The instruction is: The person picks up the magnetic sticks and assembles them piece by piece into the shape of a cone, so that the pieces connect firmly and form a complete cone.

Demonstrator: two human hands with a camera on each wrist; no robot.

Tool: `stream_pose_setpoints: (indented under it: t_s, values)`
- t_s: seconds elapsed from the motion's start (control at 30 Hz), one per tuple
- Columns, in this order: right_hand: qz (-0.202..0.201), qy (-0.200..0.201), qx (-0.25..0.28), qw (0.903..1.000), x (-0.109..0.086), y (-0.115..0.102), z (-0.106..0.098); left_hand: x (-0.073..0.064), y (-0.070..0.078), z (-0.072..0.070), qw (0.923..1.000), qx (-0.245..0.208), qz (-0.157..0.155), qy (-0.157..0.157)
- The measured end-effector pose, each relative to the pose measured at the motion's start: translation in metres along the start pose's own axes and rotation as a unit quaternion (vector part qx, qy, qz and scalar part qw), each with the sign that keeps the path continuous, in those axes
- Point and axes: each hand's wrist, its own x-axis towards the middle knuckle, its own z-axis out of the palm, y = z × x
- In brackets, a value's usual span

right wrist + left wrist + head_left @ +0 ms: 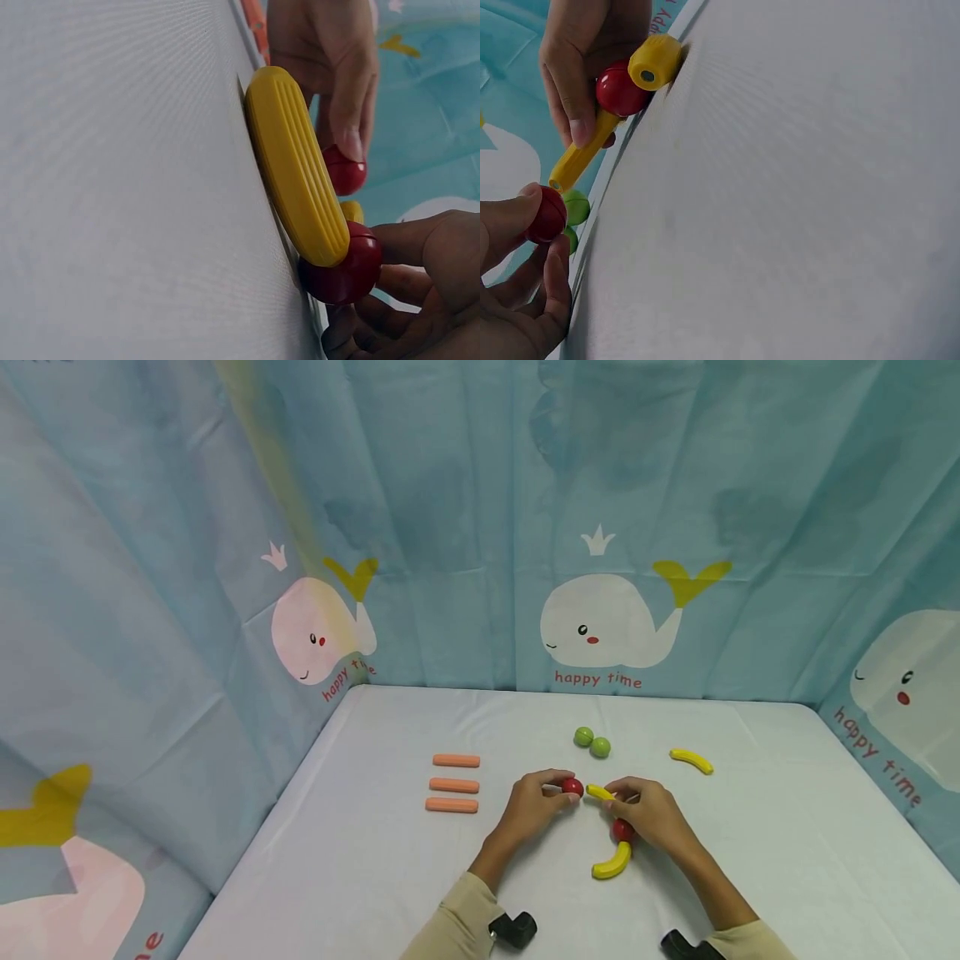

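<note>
My left hand [536, 806] pinches a red ball [572, 787] between thumb and fingers. Just right of it, my right hand [648, 810] holds a yellow curved rod [597, 792] whose free end points at that ball. In the left wrist view the rod's tip, with a small round inset, is very near the ball; whether they touch I cannot tell. A second red ball [622, 831] sits at the rod's other end, by the right fingers. From this ball a second yellow curved rod [611, 862] extends toward me along the table, large in the right wrist view.
Three orange straight rods [453, 785] lie in a stack of rows to the left. Two green balls [592, 742] sit side by side farther back. Another yellow curved rod [692, 761] lies at the right. Blue whale-print curtain [465, 610] surrounds the white table [360, 877].
</note>
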Motion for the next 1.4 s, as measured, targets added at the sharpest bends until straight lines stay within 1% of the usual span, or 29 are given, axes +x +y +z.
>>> stream_pose_setpoints:
  t_s: [0.2, 0.47, 0.67, 0.87, 1.1, 1.17, 1.27, 1.4]
  values:
    - [-0.008, 0.0, -0.001, 1.0, 0.0, 0.0, 0.0, 0.0, -0.001, 0.001, 0.9999, 0.01, -0.002, 0.011]
    - [-0.002, -0.002, 0.002, 1.0, 0.0, 0.0, 0.001, 0.0, -0.001, 0.003, 1.0, 0.007, -0.001, 0.0]
    - [-0.005, -0.002, 0.004, 1.0, 0.001, 0.001, 0.001, 0.0, -0.001, 0.004, 1.0, 0.006, -0.001, 0.001]
    - [-0.004, -0.004, 0.004, 1.0, 0.001, 0.002, -0.001, -0.001, -0.001, 0.004, 0.9999, -0.007, -0.009, -0.006]
    - [0.006, -0.011, -0.002, 0.9999, 0.0, 0.001, -0.001, -0.009, 0.0, 0.001, 0.9994, -0.023, -0.015, -0.022]
    - [-0.004, -0.016, -0.01, 0.9998, 0.001, 0.002, -0.003, -0.012, 0.001, -0.001, 0.999, -0.033, -0.016, -0.024]
    - [-0.016, -0.02, -0.018, 0.9995, 0.002, 0.003, -0.005, -0.017, 0.003, -0.002, 0.9989, -0.035, -0.017, -0.027]
    - [-0.037, -0.026, -0.022, 0.9987, 0.003, 0.003, -0.006, -0.027, 0.007, -0.003, 0.9996, -0.017, -0.014, -0.018]
